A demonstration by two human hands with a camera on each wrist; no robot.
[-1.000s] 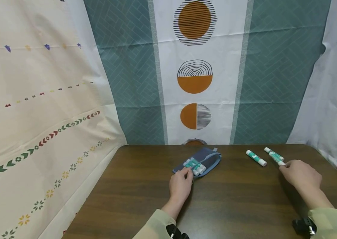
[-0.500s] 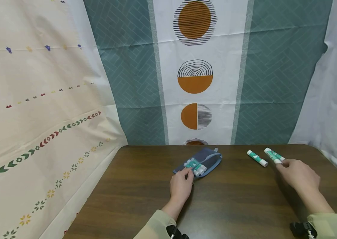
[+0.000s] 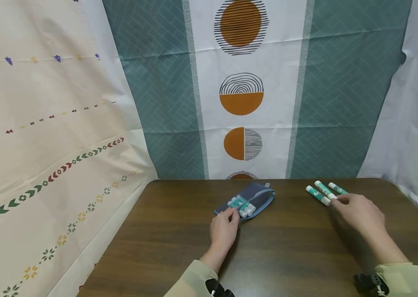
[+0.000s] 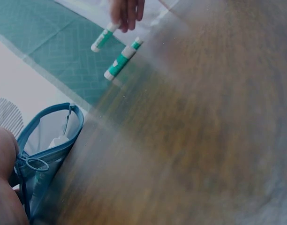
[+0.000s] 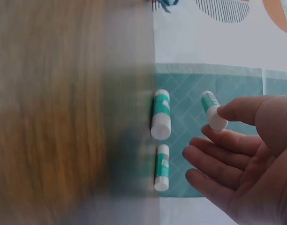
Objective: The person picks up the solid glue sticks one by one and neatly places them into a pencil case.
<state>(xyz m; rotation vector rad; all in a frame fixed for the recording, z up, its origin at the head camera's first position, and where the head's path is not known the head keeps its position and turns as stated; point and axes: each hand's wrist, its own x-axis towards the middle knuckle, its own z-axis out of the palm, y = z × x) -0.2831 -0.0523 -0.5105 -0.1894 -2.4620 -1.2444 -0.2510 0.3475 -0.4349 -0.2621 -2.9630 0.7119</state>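
Observation:
My right hand (image 3: pixel 359 212) pinches one end of a green-and-white glue stick (image 3: pixel 325 189) between thumb and finger. In the right wrist view that glue stick (image 5: pixel 210 105) is off the table, the other fingers spread below it. Two more glue sticks lie on the table, one at the left (image 3: pixel 316 195) and one at the right (image 3: pixel 338 189). With its fingertips, my left hand (image 3: pixel 224 231) grips the near edge of a blue zip pouch (image 3: pixel 250 189). Several glue sticks (image 3: pixel 242 206) lie inside the pouch. Its mouth gapes in the left wrist view, with a zip-pull ring (image 4: pixel 36 164) hanging beside the hand.
The brown wooden table (image 3: pixel 279 247) ends at a patterned cloth (image 3: pixel 246 62) hanging behind it. A cream cloth (image 3: pixel 64 165) hangs along the left side, and a white one (image 3: pixel 413 123) on the right.
My right hand has moved left with the held glue stick, from over the right-hand glue stick to beside the left-hand one. The left hand and pouch have stayed in place.

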